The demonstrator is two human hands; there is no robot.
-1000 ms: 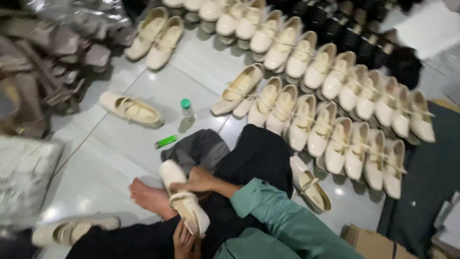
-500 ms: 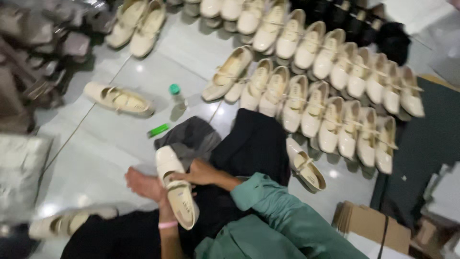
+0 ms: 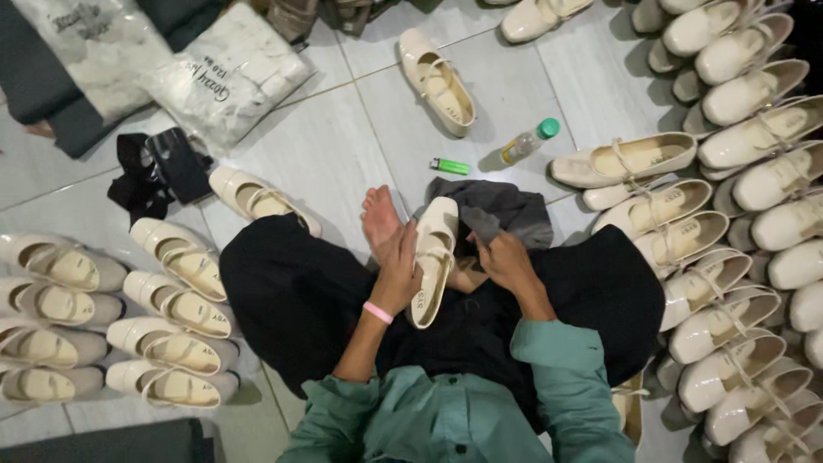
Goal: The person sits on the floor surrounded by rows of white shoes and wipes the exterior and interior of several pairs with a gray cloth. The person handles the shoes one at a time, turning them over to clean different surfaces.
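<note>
Left hand (image 3: 400,270) clamped on cream shoe's (image 3: 433,257) side, fingers hidden behind it. Right hand (image 3: 506,261) curled; grip on grey cloth (image 3: 501,210) unclear.

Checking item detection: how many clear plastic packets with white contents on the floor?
2. One plastic packet lies upper left of centre, printed side up; the other plastic packet sits further left at the top edge, partly cropped. More may be hidden outside the frame.
</note>
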